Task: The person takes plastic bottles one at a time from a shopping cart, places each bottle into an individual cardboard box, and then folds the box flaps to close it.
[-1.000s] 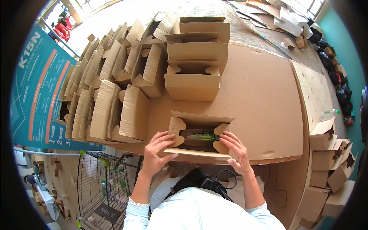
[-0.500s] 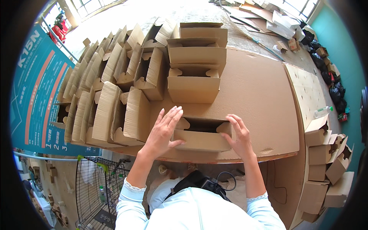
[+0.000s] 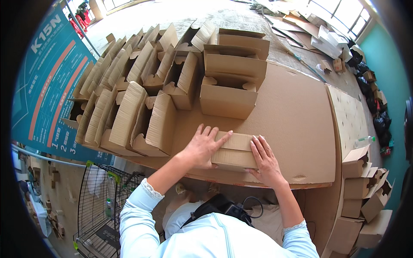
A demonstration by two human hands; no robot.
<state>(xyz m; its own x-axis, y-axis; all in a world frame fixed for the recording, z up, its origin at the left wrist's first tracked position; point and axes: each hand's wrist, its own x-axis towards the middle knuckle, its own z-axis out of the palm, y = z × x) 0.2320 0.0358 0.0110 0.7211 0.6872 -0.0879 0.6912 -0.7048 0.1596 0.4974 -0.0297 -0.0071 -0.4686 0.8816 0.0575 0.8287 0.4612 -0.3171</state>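
A small brown cardboard box (image 3: 235, 151) lies near the front edge of the cardboard-covered table, its top flap folded down. My left hand (image 3: 204, 148) is at its left end, one finger reaching onto the lid and the thumb low at the near side. Around the right end, my right hand (image 3: 266, 162) rests with its fingers over the top edge and its thumb at the lower front. The box sits held between both hands, and its inside is hidden. Just beyond stands an open-topped box (image 3: 228, 99).
Rows of open boxes (image 3: 160, 124) fill the table's left side. A wire cart (image 3: 97, 202) stands below at the left, beside a blue banner (image 3: 51, 94). More boxes (image 3: 356, 189) are piled at the right by a plywood board (image 3: 344, 112) and a plastic bottle (image 3: 364, 141).
The box's top was open and now is covered by its flap. Both hands have shifted inward over its ends. The whole view has turned slightly.
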